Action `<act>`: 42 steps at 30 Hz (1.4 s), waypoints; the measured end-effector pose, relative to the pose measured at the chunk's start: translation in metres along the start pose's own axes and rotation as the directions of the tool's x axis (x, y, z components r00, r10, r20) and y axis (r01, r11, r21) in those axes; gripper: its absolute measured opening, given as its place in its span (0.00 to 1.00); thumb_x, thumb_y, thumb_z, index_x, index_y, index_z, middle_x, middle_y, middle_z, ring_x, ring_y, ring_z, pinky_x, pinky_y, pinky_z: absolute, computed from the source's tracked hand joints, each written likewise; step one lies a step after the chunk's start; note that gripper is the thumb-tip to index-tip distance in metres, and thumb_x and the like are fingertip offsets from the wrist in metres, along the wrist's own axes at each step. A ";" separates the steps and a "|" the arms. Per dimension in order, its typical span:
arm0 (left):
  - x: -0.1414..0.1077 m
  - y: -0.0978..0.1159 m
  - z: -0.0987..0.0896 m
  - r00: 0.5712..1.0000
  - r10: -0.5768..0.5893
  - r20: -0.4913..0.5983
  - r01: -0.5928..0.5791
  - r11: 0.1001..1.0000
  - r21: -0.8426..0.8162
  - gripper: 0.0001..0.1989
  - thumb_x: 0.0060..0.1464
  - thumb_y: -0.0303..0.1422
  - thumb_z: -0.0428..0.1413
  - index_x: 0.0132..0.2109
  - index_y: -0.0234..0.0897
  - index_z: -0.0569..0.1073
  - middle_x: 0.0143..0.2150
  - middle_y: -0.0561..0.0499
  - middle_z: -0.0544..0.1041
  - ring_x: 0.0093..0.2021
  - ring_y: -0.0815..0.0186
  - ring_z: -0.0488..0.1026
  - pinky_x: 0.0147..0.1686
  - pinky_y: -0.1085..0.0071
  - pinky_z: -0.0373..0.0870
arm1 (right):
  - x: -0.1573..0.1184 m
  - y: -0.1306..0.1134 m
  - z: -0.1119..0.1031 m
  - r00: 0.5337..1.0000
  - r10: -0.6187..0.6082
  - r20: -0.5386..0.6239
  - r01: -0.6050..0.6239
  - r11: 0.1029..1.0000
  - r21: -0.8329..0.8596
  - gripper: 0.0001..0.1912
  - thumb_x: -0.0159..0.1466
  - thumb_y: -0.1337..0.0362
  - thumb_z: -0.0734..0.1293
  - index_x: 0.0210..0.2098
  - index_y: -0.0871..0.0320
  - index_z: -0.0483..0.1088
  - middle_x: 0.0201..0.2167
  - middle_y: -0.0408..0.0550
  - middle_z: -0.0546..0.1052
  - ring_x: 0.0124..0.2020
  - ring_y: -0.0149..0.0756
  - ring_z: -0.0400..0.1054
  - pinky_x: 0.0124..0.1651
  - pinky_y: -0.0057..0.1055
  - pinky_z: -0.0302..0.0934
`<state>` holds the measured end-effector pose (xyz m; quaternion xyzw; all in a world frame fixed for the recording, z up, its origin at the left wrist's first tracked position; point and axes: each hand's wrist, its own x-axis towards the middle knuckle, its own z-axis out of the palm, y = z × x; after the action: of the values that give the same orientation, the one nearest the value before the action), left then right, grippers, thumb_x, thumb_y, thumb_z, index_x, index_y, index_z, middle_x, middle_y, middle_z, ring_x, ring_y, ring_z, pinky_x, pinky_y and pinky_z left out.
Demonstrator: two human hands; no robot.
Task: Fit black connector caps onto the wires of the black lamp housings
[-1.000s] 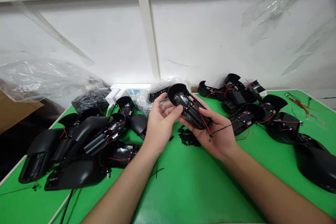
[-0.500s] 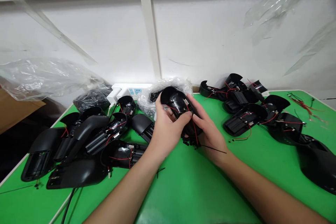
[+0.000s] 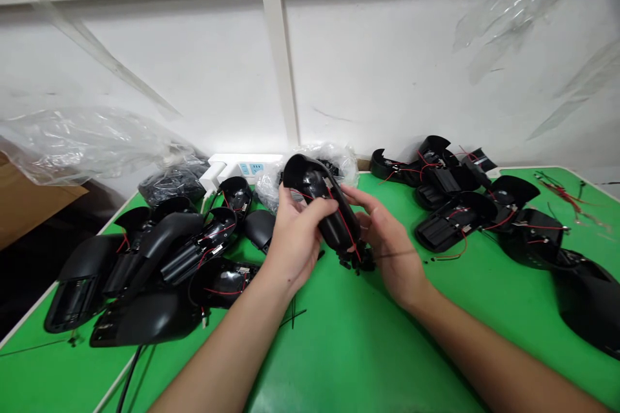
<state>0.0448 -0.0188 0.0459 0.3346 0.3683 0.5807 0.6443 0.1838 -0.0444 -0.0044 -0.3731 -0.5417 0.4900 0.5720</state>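
Note:
A curved black plastic housing (image 3: 338, 227) with red wires is tilted over the middle of the table. My left hand (image 3: 296, 242) grips its left side, thumb pressed on the inner face and the other fingers mostly hidden. My right hand (image 3: 398, 258) is just right of the housing, fingers curved and apart, with the index fingertip by the housing's edge; whether it touches is unclear. Small black pieces (image 3: 356, 261) cluster at the housing's lower end beside the right hand. A thin dark strip, blurred, runs across that hand.
Several similar black housings (image 3: 145, 316) are heaped on the left of the green table (image 3: 329, 361), and more (image 3: 458, 216) on the right. A white power strip (image 3: 237, 164) and a clear plastic bag (image 3: 343, 164) stand by the wall. Loose red wires (image 3: 566, 197) lie back right.
The housing has shifted slightly left and turned, showing more of its lower part. My right hand has come away from its inner face, its fingers now spread beside it.

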 end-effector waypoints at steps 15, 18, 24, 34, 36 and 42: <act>0.005 0.018 -0.007 0.977 -0.207 0.051 0.212 0.928 -0.307 0.06 0.45 0.28 0.58 0.34 0.32 0.72 0.34 0.47 0.77 0.26 0.74 0.65 0.26 0.75 0.62 | 0.001 0.008 -0.004 0.949 -0.207 0.236 0.314 0.631 -0.709 0.10 0.66 0.69 0.66 0.44 0.57 0.78 0.46 0.52 0.77 0.49 0.47 0.66 0.50 0.48 0.59; 0.004 0.017 -0.009 0.975 -0.210 0.071 0.222 0.932 -0.286 0.05 0.46 0.29 0.58 0.33 0.34 0.70 0.29 0.49 0.73 0.25 0.72 0.65 0.25 0.74 0.61 | -0.004 0.012 -0.001 0.921 -0.145 0.363 0.382 0.525 -0.760 0.08 0.67 0.67 0.68 0.45 0.56 0.78 0.50 0.52 0.76 0.52 0.50 0.65 0.50 0.49 0.57; 0.003 0.012 -0.010 0.985 -0.159 0.065 0.170 0.955 -0.242 0.11 0.44 0.28 0.60 0.36 0.36 0.66 0.32 0.51 0.75 0.24 0.73 0.64 0.24 0.74 0.62 | -0.004 0.021 -0.001 0.874 -0.096 0.477 0.462 0.466 -0.755 0.05 0.70 0.68 0.68 0.40 0.53 0.77 0.49 0.51 0.76 0.51 0.48 0.64 0.47 0.45 0.54; -0.007 0.008 0.001 1.000 -0.013 -0.001 0.013 0.999 -0.051 0.25 0.40 0.27 0.61 0.48 0.41 0.64 0.39 0.52 0.76 0.26 0.67 0.72 0.26 0.69 0.68 | 0.000 0.023 0.000 0.898 -0.307 0.317 0.440 0.598 -0.670 0.07 0.68 0.75 0.64 0.35 0.58 0.69 0.33 0.47 0.73 0.38 0.39 0.64 0.41 0.36 0.56; -0.006 0.007 -0.001 0.999 -0.031 0.009 0.032 0.998 -0.052 0.23 0.41 0.28 0.61 0.47 0.41 0.64 0.39 0.52 0.76 0.25 0.68 0.72 0.26 0.69 0.67 | 0.002 0.019 0.000 0.894 -0.342 0.288 0.444 0.600 -0.665 0.07 0.67 0.75 0.65 0.35 0.57 0.69 0.33 0.46 0.73 0.37 0.39 0.64 0.39 0.34 0.58; -0.005 0.006 -0.001 1.000 -0.020 -0.009 0.019 0.998 -0.059 0.22 0.42 0.28 0.61 0.46 0.40 0.65 0.38 0.51 0.76 0.26 0.68 0.72 0.26 0.69 0.67 | 0.002 0.014 0.002 0.900 -0.363 0.240 0.427 0.635 -0.644 0.08 0.64 0.76 0.66 0.34 0.57 0.70 0.32 0.45 0.74 0.36 0.37 0.65 0.38 0.32 0.59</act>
<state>0.0407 -0.0234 0.0513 0.3093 0.3575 0.5865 0.6577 0.1795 -0.0389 -0.0168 -0.4069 -0.7758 0.1350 0.4630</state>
